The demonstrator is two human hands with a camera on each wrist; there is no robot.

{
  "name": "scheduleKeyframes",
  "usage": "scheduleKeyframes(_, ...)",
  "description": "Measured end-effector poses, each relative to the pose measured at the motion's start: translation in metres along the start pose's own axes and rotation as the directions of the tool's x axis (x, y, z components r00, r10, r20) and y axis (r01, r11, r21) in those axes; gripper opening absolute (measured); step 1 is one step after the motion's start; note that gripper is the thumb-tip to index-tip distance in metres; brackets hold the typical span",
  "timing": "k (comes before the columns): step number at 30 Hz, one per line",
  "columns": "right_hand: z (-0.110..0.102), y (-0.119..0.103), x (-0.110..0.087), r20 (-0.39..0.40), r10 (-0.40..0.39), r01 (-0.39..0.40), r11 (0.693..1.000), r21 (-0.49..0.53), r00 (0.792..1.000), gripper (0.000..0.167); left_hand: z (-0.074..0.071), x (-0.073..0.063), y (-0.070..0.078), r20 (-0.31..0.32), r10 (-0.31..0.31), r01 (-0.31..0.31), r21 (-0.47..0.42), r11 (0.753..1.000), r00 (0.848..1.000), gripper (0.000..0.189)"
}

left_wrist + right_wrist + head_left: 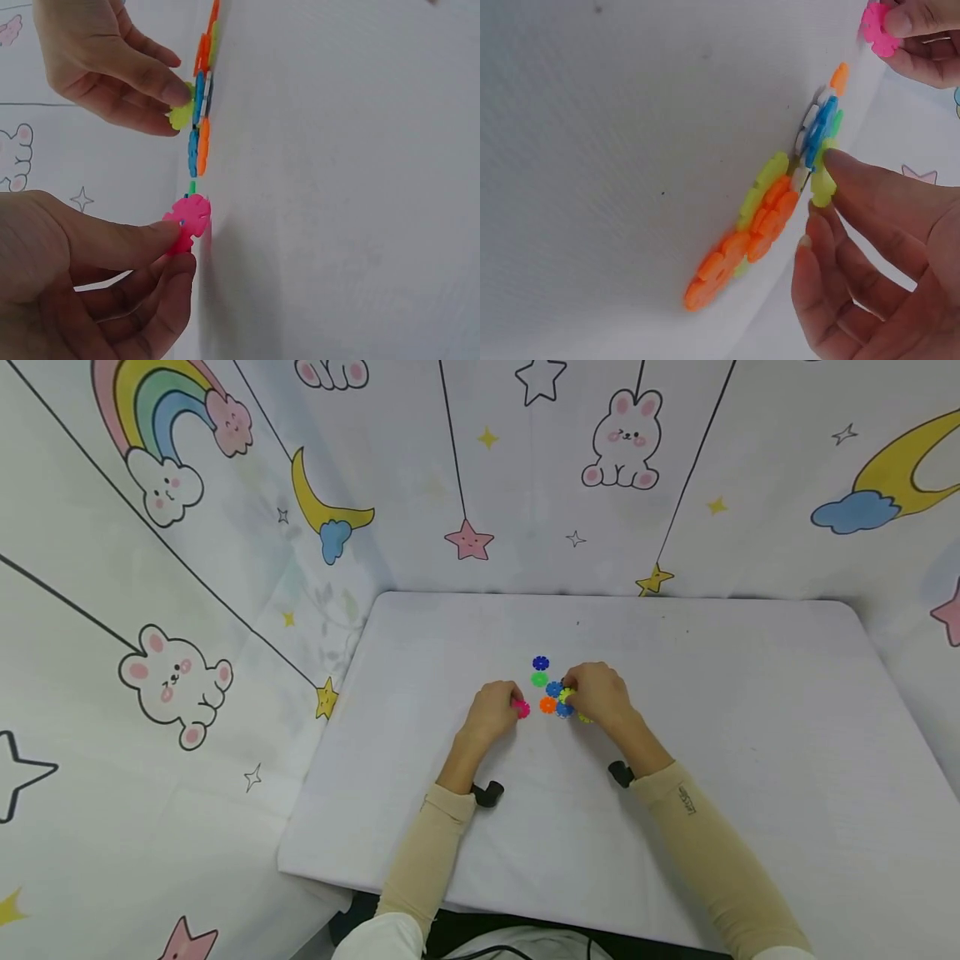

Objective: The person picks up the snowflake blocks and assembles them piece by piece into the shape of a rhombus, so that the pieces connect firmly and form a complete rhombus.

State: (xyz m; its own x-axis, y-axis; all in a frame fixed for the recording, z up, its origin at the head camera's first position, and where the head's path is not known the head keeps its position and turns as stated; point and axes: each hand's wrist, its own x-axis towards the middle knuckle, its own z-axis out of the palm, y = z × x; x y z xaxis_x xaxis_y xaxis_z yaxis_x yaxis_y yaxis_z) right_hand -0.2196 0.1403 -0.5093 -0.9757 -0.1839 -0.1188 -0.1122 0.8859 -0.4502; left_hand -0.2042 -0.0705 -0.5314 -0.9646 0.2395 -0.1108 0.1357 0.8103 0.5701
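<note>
My left hand (491,710) pinches a pink notched plastic disc (189,217) between thumb and fingertips, just over the white table. In the right wrist view, my right hand (889,240) pinches a yellow-green notched disc (823,178) beside the blue ones. Between the hands lie more discs of the same kind. The head view has a dark blue disc (541,663), a green disc (539,679), a blue disc (554,689) and an orange disc (548,705). My right hand hides part of the group from above; orange discs (716,274) show under it in the right wrist view.
The white-covered table (420,643) reaches out around both hands. A cloth wall (405,468) printed with rabbits, stars and moons rises behind and to the left. A black wrist camera (489,794) sits at the left wrist, another (621,774) at the right.
</note>
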Motion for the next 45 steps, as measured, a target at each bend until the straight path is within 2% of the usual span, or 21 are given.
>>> scheduleKeyframes(5, 0.002, 0.003, -0.001, -0.014, 0.012, -0.011, 1.000, 0.024, 1.000, 0.021, 0.000, 0.004, -0.005, 0.007, 0.003, -0.002, -0.070, 0.998, 1.000, 0.015)
scheduleKeyframes(11, 0.003, 0.007, -0.003, -0.026, 0.009, -0.007, 0.999, 0.053, 1.000, 0.018, -0.004, 0.005, -0.007, -0.026, 0.044, -0.047, -0.132, 0.990, 0.999, 0.020)
scheduleKeyframes(16, -0.001, 0.006, -0.009, -0.038, 0.001, 0.005, 0.987, 0.163, 0.999, 0.018, -0.007, 0.004, -0.007, -0.033, 0.043, -0.048, -0.203, 0.978, 0.999, 0.019)
scheduleKeyframes(20, -0.006, 0.003, -0.015, -0.091, -0.036, 0.060, 0.962, 0.267, 0.995, 0.015, -0.012, 0.002, -0.006, -0.046, 0.035, -0.047, -0.281, 0.959, 0.998, 0.016)
scheduleKeyframes(26, -0.009, 0.002, -0.022, -0.244, -0.117, 0.202, 0.911, 0.360, 0.963, 0.012, -0.019, 0.001, -0.004, -0.036, 0.023, -0.036, -0.425, 0.905, 0.999, 0.016)
scheduleKeyframes(30, -0.008, 0.004, -0.025, -0.329, -0.141, 0.269, 0.882, 0.386, 0.934, 0.013, -0.024, 0.000, -0.002, -0.023, 0.014, -0.024, -0.485, 0.874, 1.000, 0.018)
scheduleKeyframes(32, -0.007, 0.004, -0.026, -0.363, -0.140, 0.293, 0.864, 0.410, 0.921, 0.014, -0.026, 0.000, 0.000, -0.018, 0.023, -0.029, -0.524, 0.851, 1.000, 0.019)
scheduleKeyframes(39, -0.004, 0.004, -0.031, -0.438, -0.129, 0.354, 0.799, 0.485, 0.890, 0.018, -0.030, 0.002, 0.002, -0.011, 0.061, -0.053, -0.656, 0.753, 0.998, 0.018)
scheduleKeyframes(44, -0.003, 0.003, -0.033, -0.470, -0.120, 0.378, 0.777, 0.503, 0.874, 0.017, -0.030, 0.003, 0.000, -0.002, 0.071, -0.052, -0.703, 0.709, 0.997, 0.019)
scheduleKeyframes(45, -0.003, 0.003, -0.034, -0.475, -0.117, 0.379, 0.776, 0.505, 0.872, 0.017, -0.030, 0.003, 0.000, -0.002, 0.076, -0.055, -0.706, 0.706, 0.997, 0.019)
